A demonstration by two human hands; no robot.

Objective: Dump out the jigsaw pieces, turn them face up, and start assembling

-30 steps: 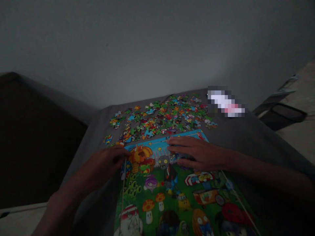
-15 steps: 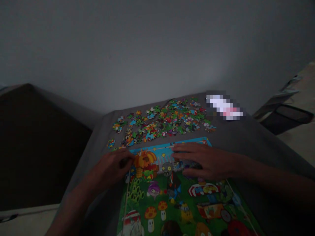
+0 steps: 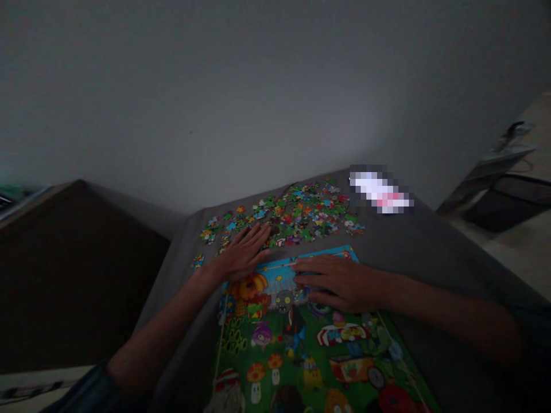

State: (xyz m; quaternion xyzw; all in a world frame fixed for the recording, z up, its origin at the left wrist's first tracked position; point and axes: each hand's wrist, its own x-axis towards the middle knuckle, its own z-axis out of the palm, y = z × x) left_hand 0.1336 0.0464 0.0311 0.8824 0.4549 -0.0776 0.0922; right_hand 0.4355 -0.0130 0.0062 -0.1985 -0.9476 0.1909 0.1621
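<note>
Dim room, white wall (image 3: 258, 97) behind, grey cloth (image 3: 424, 258) draped over a low surface, whether bed or sofa not clear. On it, nearest the body, lies a printed cartoon picture (image 3: 297, 350) of mushrooms, a pumpkin house and a zombie head, either a sheet or a box lid. Beyond its top edge, loose jigsaw pieces (image 3: 293, 215) are spread thin in a wide patch, probably so that their faces show, and all within arm's reach.

Left hand (image 3: 243, 255) open, palm down, fingers splayed, resting at the picture's upper left corner beside the pieces. Right hand (image 3: 340, 281) lies across the blue top band, fingers together and gently curved, no grip visible; it seems to be steadying the picture on the soft cloth. Whether a piece sits beneath it, cannot tell.

Past the pieces, a pixelated object (image 3: 381, 192) on the cloth. Dark padded shape (image 3: 77, 275) at left; black basket (image 3: 508, 209) at right.
</note>
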